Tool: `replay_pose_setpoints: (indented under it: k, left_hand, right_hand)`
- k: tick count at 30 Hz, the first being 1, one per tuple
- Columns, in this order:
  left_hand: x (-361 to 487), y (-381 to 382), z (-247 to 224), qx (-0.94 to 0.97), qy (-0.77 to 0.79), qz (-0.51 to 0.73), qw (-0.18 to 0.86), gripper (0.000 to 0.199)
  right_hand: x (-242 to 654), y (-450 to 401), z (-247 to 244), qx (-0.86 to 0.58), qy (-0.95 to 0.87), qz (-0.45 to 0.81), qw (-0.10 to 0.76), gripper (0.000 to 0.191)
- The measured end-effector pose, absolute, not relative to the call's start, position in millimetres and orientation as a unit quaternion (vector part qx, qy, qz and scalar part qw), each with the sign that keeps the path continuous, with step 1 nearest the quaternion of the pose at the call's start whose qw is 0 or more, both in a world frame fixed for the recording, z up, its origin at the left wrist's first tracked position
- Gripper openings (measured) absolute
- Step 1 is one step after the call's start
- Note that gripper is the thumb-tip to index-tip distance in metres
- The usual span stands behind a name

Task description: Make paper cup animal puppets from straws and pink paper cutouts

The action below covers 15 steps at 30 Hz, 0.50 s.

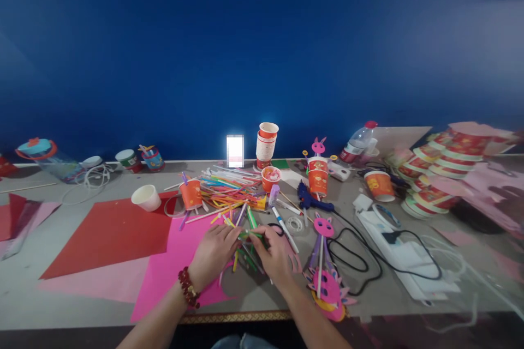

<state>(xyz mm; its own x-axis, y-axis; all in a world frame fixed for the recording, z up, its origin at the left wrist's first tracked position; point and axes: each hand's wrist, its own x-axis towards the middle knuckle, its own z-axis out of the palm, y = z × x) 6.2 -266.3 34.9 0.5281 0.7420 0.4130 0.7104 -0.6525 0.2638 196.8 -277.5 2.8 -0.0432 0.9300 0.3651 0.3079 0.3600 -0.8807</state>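
My left hand (216, 252), with a red bead bracelet on its wrist, and my right hand (273, 253) meet near the table's front edge. Between their fingertips is a small green piece (245, 234), pinched from both sides; its exact shape is too small to tell. Under and around the fingers lie loose green and yellow sticks (250, 259). Behind the hands spreads a heap of coloured straws (233, 185). A bright pink sheet (172, 262) lies partly beneath my left hand. To the right of my right hand are a white marker (285, 229) and a tape roll (295, 223).
A blue glue gun (311, 199) and its black cable lie right of centre, near a white power strip (401, 262). Pink paper figures (325, 278) lie in front. Stacked cups (266, 144) stand behind; a red sheet (118, 229) is at left.
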Motion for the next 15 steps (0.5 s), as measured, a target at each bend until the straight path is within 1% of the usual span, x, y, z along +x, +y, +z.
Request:
replay_pose_setpoints:
  k: [3,5,8,11,13,15]
  left_hand:
    - [-8.4,-265.7,37.7,0.873,0.434,0.220,0.029,0.017]
    - [-19.6,-265.0,41.7,0.859,0.448,0.241,0.065,0.018]
    - [-31.3,-264.2,49.5,0.811,0.455,0.307,0.205,0.018]
    - [-33.1,-263.6,52.2,0.723,0.453,0.385,0.352,0.016]
    - [-31.6,-262.3,49.9,0.668,0.463,0.428,0.396,0.018]
    - [-30.0,-259.9,46.6,0.631,0.473,0.459,0.408,0.021]
  right_hand:
    - [198.5,-277.5,5.5,-0.469,-0.663,0.296,0.502,0.012]
    - [199.4,-277.4,4.9,-0.468,-0.666,0.287,0.505,0.012]
    - [200.6,-277.5,2.0,-0.464,-0.661,0.291,0.513,0.011]
    - [201.6,-277.9,0.4,-0.448,-0.662,0.308,0.516,0.010]
    - [202.1,-278.3,1.4,-0.440,-0.671,0.313,0.508,0.009]
    - [202.1,-278.6,3.7,-0.436,-0.681,0.313,0.498,0.010]
